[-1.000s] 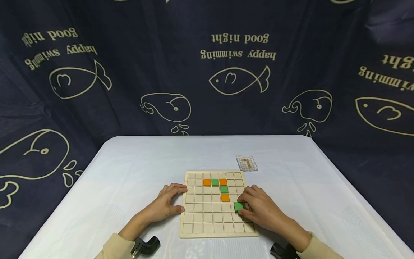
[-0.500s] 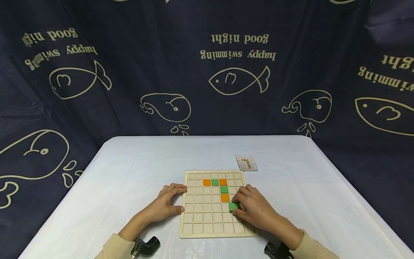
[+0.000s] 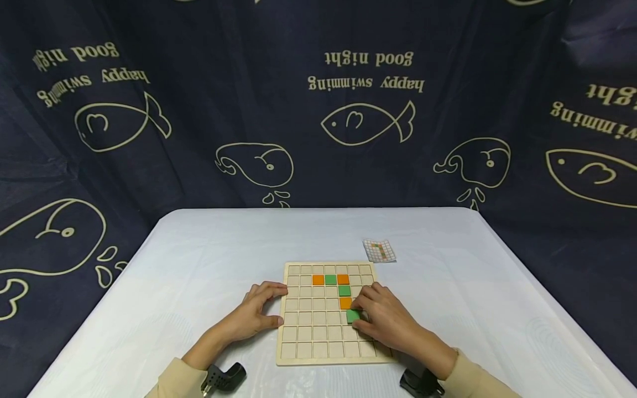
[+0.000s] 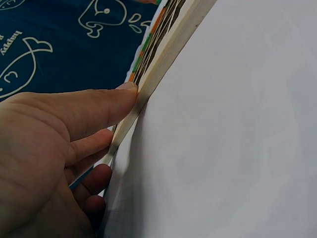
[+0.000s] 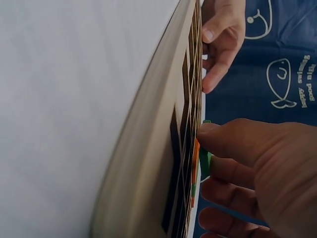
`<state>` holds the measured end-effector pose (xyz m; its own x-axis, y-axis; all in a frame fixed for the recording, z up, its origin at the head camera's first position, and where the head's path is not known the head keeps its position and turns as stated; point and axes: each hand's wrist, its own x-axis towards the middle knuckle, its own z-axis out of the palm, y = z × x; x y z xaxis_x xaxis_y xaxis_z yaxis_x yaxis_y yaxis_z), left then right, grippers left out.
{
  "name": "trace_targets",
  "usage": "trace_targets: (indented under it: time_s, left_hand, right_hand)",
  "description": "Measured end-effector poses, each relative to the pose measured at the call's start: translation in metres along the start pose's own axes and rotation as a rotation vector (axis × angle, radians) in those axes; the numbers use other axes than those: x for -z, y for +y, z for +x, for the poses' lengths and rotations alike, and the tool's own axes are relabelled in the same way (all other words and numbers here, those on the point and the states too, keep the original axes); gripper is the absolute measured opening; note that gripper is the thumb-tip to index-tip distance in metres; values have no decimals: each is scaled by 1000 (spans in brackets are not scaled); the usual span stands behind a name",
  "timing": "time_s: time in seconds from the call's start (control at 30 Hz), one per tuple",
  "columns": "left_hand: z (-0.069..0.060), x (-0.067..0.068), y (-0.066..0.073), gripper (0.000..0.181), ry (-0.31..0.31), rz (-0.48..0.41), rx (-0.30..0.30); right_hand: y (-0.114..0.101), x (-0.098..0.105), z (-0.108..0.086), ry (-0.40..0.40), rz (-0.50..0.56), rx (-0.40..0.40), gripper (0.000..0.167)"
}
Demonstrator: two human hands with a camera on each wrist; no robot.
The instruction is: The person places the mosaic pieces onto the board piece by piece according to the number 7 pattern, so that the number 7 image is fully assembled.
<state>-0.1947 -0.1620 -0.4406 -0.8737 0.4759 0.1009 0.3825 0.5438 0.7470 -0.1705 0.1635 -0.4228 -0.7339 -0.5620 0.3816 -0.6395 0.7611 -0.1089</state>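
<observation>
A square wooden grid board [image 3: 320,334] lies on the table. Its grid holds a bent line of orange and green square tiles, among them an orange tile [image 3: 345,303] at the lower end. My right hand [image 3: 390,320] pinches a green tile [image 3: 353,316] between thumb and fingers, just below that orange tile. In the right wrist view this green tile [image 5: 204,161] stands tilted at the thumb tip; whether it touches the board I cannot tell. My left hand [image 3: 251,314] rests against the board's left edge, thumb and fingers spread along it.
A small pattern card [image 3: 380,251], printed with a grid and coloured squares, lies beyond the board's far right corner. A white cloth [image 3: 209,249] covers the table. Behind it hangs a dark blue curtain [image 3: 318,177] with fish drawings.
My right hand has slid left over the board with the green tile, bringing it under the lowest orange tile. The left hand and the board have stayed in place.
</observation>
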Motion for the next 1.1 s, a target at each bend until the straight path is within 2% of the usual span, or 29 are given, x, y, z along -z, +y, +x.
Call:
trace_targets:
  time_s: [0.7, 1.1]
  left_hand:
    - [0, 0, 0, 58, -3, 17, 17]
    - [1, 0, -1, 57, -12, -29, 14]
  right_hand:
    - [-3, -4, 7, -22, -2, -4, 26]
    - [-4, -6, 8, -26, -7, 0, 26]
